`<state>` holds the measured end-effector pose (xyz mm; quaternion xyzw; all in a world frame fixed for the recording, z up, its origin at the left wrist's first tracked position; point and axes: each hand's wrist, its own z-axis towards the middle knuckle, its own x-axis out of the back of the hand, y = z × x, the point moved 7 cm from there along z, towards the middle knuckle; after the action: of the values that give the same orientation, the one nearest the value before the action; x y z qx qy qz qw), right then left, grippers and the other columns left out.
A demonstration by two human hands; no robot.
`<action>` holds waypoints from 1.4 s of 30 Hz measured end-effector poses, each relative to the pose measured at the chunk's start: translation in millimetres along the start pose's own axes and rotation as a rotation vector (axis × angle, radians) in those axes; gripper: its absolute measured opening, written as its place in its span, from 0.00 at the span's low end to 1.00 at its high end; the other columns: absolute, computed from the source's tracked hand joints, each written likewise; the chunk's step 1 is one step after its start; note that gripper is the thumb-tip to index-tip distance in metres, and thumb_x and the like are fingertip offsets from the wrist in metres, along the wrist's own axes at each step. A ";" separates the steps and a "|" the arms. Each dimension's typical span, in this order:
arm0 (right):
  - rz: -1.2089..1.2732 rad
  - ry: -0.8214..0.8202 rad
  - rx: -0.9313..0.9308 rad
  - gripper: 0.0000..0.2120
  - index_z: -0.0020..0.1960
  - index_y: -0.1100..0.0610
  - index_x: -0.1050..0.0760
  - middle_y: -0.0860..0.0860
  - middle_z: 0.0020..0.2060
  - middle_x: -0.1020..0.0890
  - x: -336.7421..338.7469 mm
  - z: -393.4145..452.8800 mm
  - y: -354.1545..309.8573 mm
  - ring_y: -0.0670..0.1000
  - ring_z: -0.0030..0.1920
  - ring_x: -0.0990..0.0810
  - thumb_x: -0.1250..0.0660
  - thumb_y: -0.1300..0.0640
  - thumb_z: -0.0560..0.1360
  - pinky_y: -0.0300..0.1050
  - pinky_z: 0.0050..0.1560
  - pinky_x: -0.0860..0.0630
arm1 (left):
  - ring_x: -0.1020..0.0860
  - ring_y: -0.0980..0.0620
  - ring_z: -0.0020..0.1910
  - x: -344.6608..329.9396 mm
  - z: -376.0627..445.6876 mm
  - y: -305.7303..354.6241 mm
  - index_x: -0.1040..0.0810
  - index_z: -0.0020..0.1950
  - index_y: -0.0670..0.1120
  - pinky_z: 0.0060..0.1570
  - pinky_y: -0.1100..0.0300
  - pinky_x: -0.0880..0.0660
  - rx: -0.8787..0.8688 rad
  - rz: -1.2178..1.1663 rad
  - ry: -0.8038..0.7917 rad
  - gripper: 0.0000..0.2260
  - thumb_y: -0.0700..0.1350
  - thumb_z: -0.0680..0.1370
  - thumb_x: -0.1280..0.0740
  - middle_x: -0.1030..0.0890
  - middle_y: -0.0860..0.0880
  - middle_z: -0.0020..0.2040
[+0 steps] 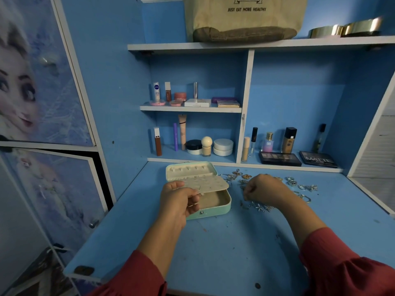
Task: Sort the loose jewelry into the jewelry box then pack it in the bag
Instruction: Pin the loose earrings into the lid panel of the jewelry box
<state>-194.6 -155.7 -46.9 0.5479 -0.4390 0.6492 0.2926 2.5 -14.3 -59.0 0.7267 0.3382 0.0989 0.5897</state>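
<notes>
A mint-green jewelry box lies open on the blue desk, its lid standing at the back. My left hand pinches the front edge of the beige earring flap, holding it raised over the box's tray. My right hand hovers with curled fingers over the loose jewelry, pinching at a small piece; what it holds is too small to tell. More rings and chains lie scattered to the right. A beige canvas bag stands on the top shelf.
Cosmetics fill the shelves behind the box: bottles, jars and tubes. Two dark eyeshadow palettes lie at the desk's back right. Gold bangles sit on the top shelf. A cupboard door with a cartoon picture is on the left.
</notes>
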 end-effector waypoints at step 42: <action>0.124 0.117 0.082 0.04 0.43 0.50 0.21 0.46 0.40 0.19 8.4 -5.1 -26.8 0.49 0.41 0.21 0.36 0.54 0.73 0.45 0.44 0.23 | 0.25 0.55 0.26 0.5 0.6 0.0 0.31 0.57 0.44 0.27 0.59 0.24 0.006 -0.025 0.001 0.18 0.28 0.73 0.33 0.21 0.40 0.42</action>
<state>-175.8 -140.1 -32.2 0.4921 -0.4273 0.7146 0.2542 3.3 -14.5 -59.2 0.7242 0.3477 0.0908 0.5886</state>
